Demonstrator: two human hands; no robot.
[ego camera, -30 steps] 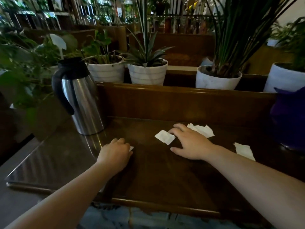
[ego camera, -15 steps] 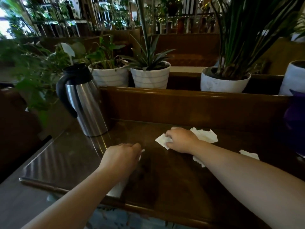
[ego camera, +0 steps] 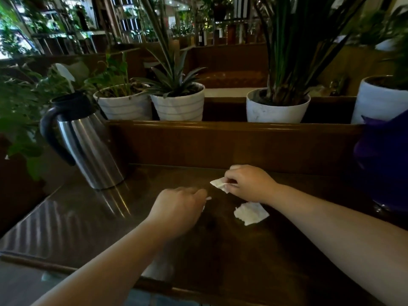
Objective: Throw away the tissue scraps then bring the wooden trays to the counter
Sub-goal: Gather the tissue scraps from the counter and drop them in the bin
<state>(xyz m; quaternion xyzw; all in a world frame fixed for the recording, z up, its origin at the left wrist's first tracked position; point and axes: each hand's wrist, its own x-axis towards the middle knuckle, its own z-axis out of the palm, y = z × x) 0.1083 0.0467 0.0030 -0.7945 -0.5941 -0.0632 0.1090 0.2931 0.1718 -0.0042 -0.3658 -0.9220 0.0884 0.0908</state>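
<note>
Since half a second earlier, the right hand (ego camera: pixel 247 184) had drawn back a little from the far edge, and the crumpled scrap (ego camera: pixel 250 213) that had been half hidden under its wrist lay plainly on the wood below the forearm.

Nearest me, the dark table (ego camera: pixel 220 257) carried both bare forearms. The left hand (ego camera: pixel 176 208) was curled shut on a small tissue bit (ego camera: pixel 206 200), only a white sliver showing past its knuckles. Just beyond and to the right, the crumpled scrap rested loose, untouched. Above it, the right hand's thumb and forefinger pinched a flat white tissue piece (ego camera: pixel 218 184), lifting one corner off the surface.

Farther back stood a steel jug (ego camera: pixel 88 146) at the left, and behind the raised wooden ledge (ego camera: pixel 220 140) a row of white plant pots (ego camera: pixel 178 104).

By my reckoning the clearing was only partway: two pieces were in hand, at least one remained on the table, and nothing had yet gone to a bin. No bin, wooden trays or counter were visible from there, so that whole second half remained.
</note>
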